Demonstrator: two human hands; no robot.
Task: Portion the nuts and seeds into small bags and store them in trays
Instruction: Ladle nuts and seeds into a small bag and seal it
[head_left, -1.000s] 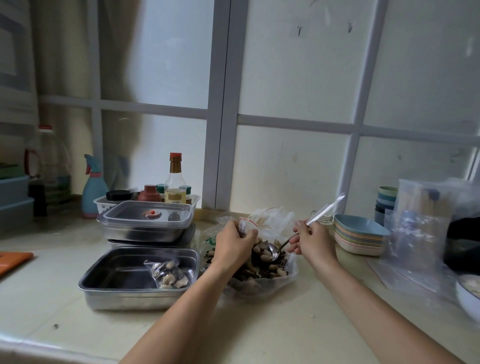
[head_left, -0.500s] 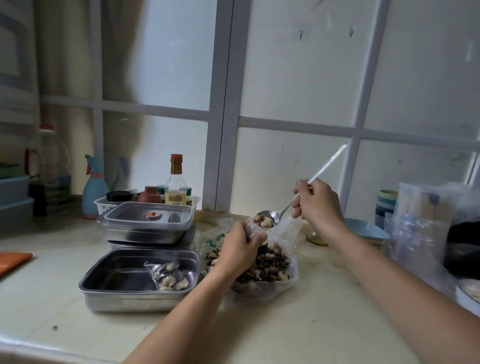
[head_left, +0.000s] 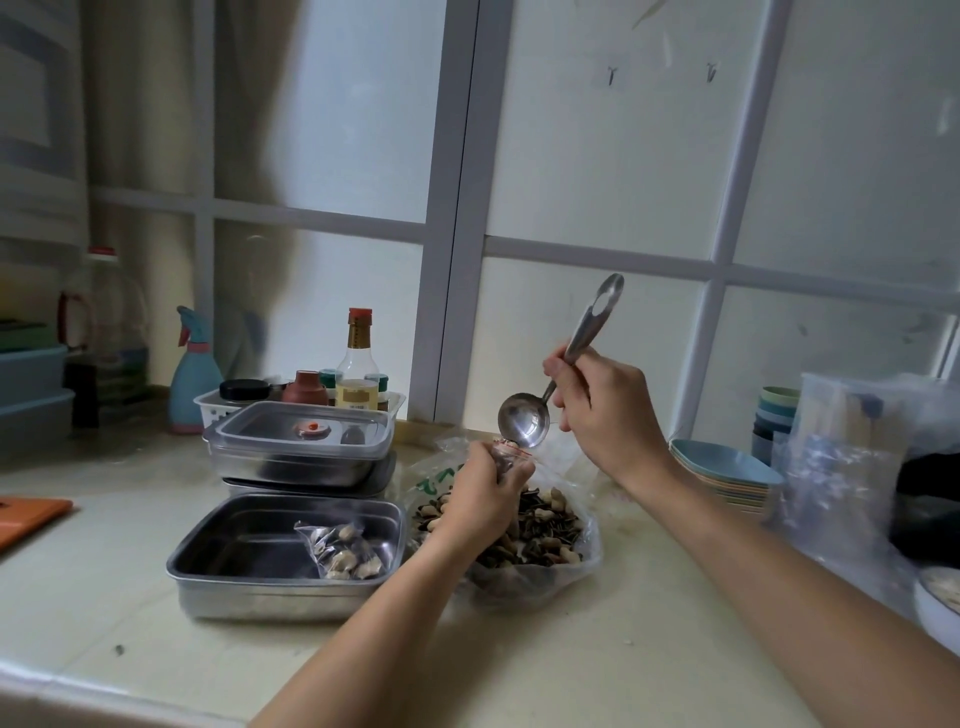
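My left hand (head_left: 485, 496) grips a small clear zip bag (head_left: 506, 453) upright above the big plastic bag of peanuts and seeds (head_left: 540, 535). My right hand (head_left: 605, 410) holds a metal spoon (head_left: 524, 421) by its handle, tipped steeply so its empty bowl touches the small bag's mouth. An open steel tray (head_left: 239, 551) to the left contains one filled small bag (head_left: 345, 551).
Behind the open tray stand lidded steel trays (head_left: 301, 447) and a white basket of bottles (head_left: 353, 389). A stack of pastel plates (head_left: 727, 478), stacked cups (head_left: 776, 415) and clear plastic bags (head_left: 841, 467) are on the right. An orange board (head_left: 26, 517) lies far left.
My right hand lifted the loaded spoon from the big bag, then tipped it at the small bag's mouth; the spoon bowl is now empty. My left hand raised the small bag slightly.
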